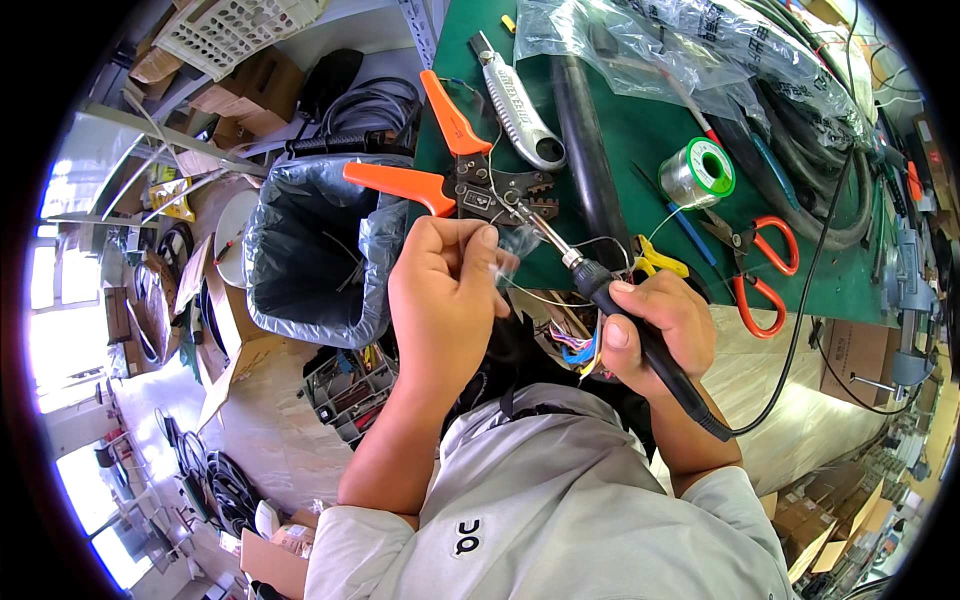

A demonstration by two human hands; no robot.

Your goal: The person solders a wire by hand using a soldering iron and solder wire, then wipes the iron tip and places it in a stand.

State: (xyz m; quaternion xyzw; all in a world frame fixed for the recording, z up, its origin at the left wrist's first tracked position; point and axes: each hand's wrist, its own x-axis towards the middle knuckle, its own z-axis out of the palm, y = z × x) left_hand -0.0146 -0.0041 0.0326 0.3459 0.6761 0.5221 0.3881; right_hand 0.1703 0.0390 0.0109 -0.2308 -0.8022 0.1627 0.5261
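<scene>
My right hand grips a black-handled soldering iron, its metal tip pointing up and left. Close to that tip, my left hand is closed in a pinch. A thin pale wire leads from its fingers toward my right hand; the pinched end is too small to make out. A whitish see-through patch by the fingertips could be smoke or clear film. Just beyond lie crimping pliers with orange handles, their dark jaws behind the iron's tip. Several coloured wires show beside my right hand.
On the green table lie a utility knife, a thick black tube, a solder spool, red-handled cutters, yellow-handled pliers and plastic-wrapped cables. A lined bin stands left. The iron's cord loops right.
</scene>
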